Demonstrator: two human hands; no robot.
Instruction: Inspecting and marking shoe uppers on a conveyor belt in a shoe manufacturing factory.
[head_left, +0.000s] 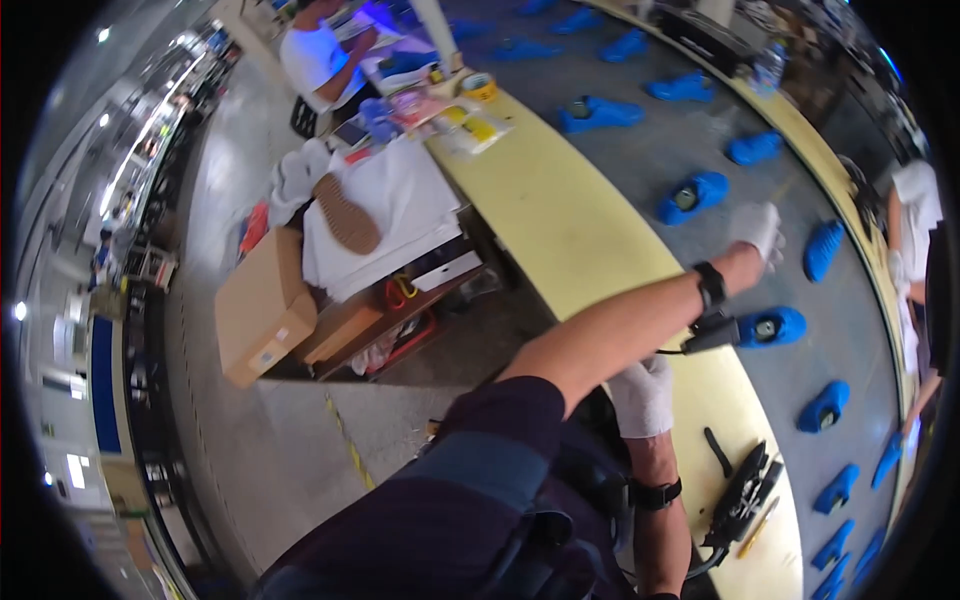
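My left hand (762,232), in a white glove, reaches over the grey belt with its fingers apart and nothing visible in them. Around it on the belt lie blue shoes: one (692,197) just to its left, another (823,252) to its right, a third (771,327) below. A dark band circles that wrist. My right hand (642,397), also gloved, is over the near edge of the pale yellow bench (590,240), partly covered by my left forearm. Its fingers are hidden.
On the bench near me lie a black corded tool (742,495) and a yellow pen (758,528). To the left, a brown shoe sole (347,215) rests on white sheets (410,205) beside a cardboard box (265,305). People sit or stand at the far left and right.
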